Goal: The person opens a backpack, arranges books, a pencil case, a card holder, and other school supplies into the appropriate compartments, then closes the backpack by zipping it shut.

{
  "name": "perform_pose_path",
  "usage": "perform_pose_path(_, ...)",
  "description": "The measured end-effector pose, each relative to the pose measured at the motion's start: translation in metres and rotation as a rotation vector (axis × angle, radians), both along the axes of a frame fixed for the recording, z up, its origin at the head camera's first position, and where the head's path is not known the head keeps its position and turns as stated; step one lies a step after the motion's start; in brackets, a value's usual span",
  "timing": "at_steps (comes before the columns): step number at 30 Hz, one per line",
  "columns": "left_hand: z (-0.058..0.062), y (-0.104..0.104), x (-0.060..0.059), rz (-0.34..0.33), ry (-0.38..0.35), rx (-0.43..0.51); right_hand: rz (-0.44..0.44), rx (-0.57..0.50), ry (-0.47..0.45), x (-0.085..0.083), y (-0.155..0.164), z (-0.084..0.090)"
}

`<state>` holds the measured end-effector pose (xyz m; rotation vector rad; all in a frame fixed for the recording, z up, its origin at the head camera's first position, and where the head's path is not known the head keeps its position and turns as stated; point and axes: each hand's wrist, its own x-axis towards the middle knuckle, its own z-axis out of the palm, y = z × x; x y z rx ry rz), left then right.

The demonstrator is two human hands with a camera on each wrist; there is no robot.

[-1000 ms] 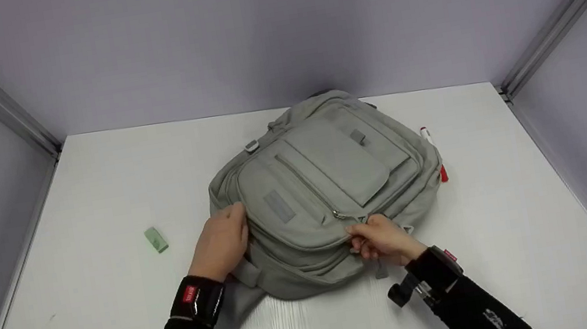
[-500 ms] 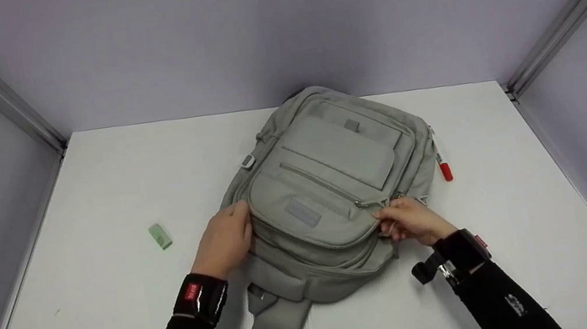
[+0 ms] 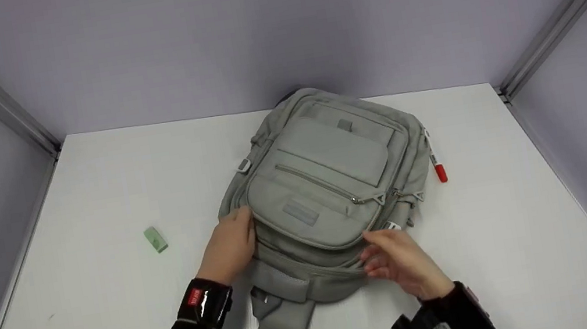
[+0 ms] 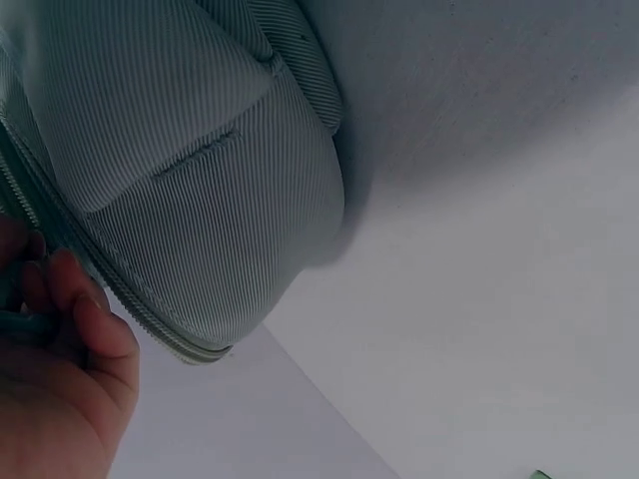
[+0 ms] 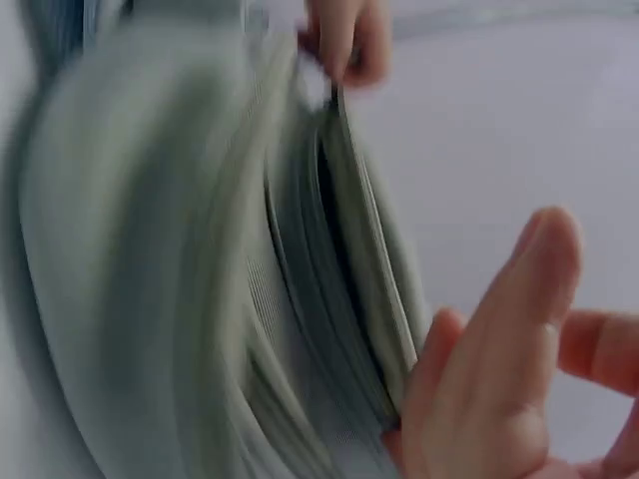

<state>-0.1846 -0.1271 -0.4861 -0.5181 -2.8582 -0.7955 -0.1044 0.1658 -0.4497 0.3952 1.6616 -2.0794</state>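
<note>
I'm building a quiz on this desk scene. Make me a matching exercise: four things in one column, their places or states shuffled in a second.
1. grey-green fabric backpack
2. small pale green eraser
3. red-capped marker pen
4. left hand

a. alone on the table's left
b. lying flat mid-table
c. on the backpack's left edge
d. by the backpack's right side

1-b, 2-a, 3-d, 4-c

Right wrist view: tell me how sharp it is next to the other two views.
Right wrist view: smeared by motion blur, the grey-green fabric backpack and right hand soft-edged. Left wrist view: crisp ribbed weave, left hand slightly soft. Head view: sharp, evenly lit, soft shadow behind the backpack.
</note>
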Motion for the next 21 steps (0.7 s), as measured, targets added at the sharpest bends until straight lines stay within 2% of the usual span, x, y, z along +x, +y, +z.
perform_pose_path(4,0.002,0.001,0.002,0.010,-0.026,0.003,0.011,-0.326,-0.129,0.011,-0.025,-0.002)
perform_pose_path(7,0.004,0.004,0.005,0.002,-0.029,0.018,-0.049,-0.436,-0.182,0.008,-0.042,-0.005)
perform_pose_path(15,0.007,0.005,0.011,-0.022,-0.030,0.045,-0.358,-0.424,-0.225,-0.007,-0.074,-0.015)
perform_pose_path(18,0.007,0.003,0.012,-0.025,-0.024,0.041,-0.398,-0.366,-0.216,-0.011,-0.076,-0.020)
perform_pose_path(21,0.006,0.001,0.013,-0.023,-0.011,0.021,-0.388,-0.275,-0.208,-0.013,-0.074,-0.024)
